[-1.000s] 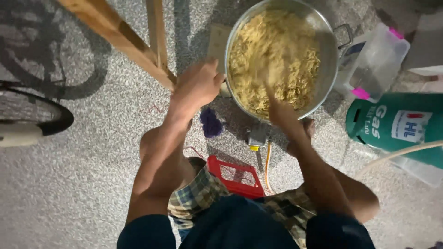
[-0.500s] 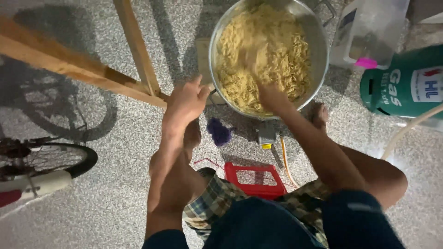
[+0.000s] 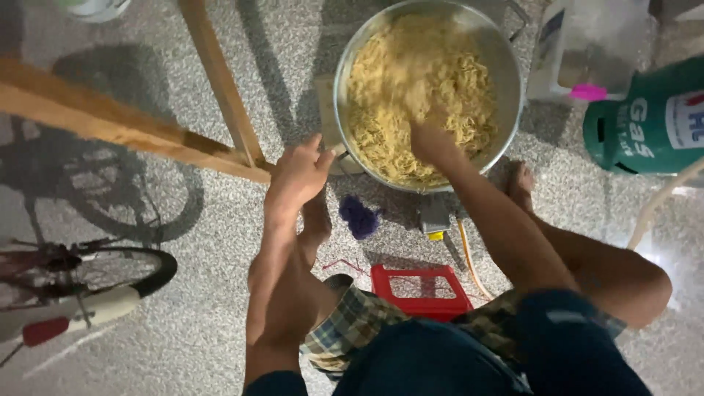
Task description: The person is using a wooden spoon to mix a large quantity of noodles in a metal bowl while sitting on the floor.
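Note:
A large metal pot [image 3: 508,88] full of pale yellow noodles [image 3: 400,81] stands on the speckled floor in front of me. My left hand [image 3: 297,176] grips the pot's handle at its left rim. My right hand [image 3: 433,139] is down in the noodles at the near side of the pot, fingers buried in the strands and blurred. Whether it is closed on noodles is hard to tell. I sit on a low red stool [image 3: 419,290] with my knees apart.
A green gas cylinder [image 3: 645,121] stands at the right beside a clear plastic container with a pink cap [image 3: 587,51]. Wooden beams [image 3: 132,132] cross at the left. A bicycle wheel [image 3: 95,275] is at the lower left. A purple scrap [image 3: 359,216] lies on the floor.
My view has shifted, so the pot sits more to the right. My right hand has kept moving through the noodles. My left hand stays on the pot's handle.

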